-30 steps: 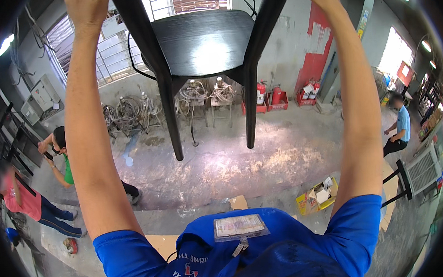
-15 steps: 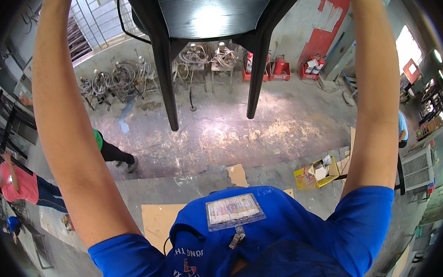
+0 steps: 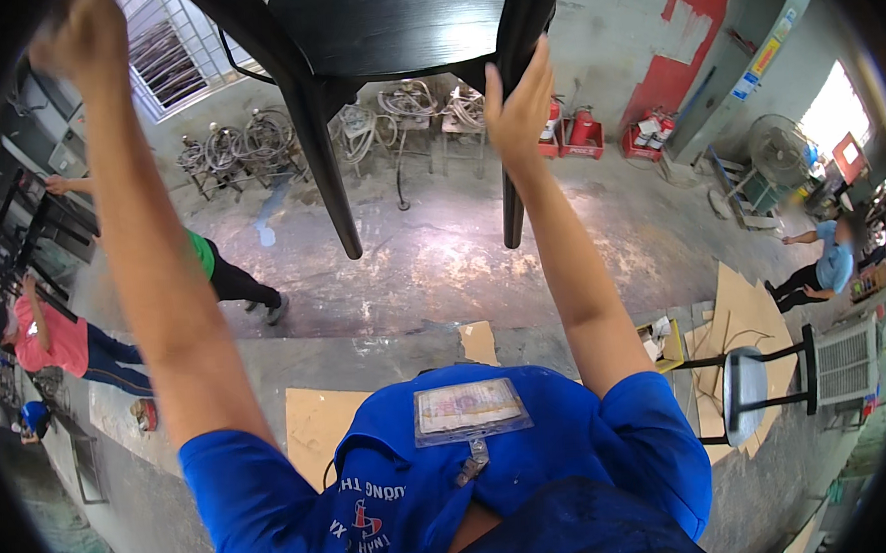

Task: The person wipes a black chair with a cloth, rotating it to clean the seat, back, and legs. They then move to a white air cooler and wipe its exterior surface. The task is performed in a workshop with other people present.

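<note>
Both arms are raised and bare below the sleeves, and they reach up and away from the body. The left arm is almost straight, slanting outward to the left and blurred along the forearm. The left grip is high by the dark rim, too smeared to show how far the fingers curl. The right arm bends a little at the elbow and slants inward, the wrist roughly in line with the forearm. The right grip sits lower in view, back toward the camera, fingers extended close together, pointing up and rightward, thumb apart on the left.
</note>
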{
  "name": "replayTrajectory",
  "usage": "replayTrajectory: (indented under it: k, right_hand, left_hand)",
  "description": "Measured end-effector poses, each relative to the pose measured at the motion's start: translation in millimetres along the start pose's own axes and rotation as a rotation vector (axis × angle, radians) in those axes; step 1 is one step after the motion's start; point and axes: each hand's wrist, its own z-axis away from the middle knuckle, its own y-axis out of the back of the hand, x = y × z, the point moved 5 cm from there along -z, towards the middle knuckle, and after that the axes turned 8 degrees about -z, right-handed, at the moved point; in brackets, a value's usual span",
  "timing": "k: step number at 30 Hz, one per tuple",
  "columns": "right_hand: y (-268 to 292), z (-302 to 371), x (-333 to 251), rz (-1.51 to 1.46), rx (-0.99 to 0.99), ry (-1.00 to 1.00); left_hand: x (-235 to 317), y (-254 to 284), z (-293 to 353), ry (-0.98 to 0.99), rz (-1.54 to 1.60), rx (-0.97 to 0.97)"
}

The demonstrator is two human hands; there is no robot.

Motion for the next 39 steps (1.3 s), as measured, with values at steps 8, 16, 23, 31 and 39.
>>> replayTrajectory:
  k: [8, 16, 23, 31, 39]
  right_hand:
    - [1, 133, -1, -0.419, -0.673, -0.723]
    - [-2, 162, -66, -0.814, -0.719, -0.844]
    - [17, 161, -89, -0.882, -0.682, -0.805]
    - [34, 135, -87, -0.91, -0.764, -0.853]
    - [55, 115, -73, -0.864, -0.788, -0.852]
  left_hand:
    - [177, -36, 98, 0.251, -0.193, -0.319]
    - [191, -54, 96, 0.556, 0.44, -0.502]
    - [166, -23, 88, 0.869, 0.55, -0.393]
    - [241, -28, 125, -0.689, -0.51, -1.101]
    - [214, -80, -18, -1.397, -0.458, -0.99]
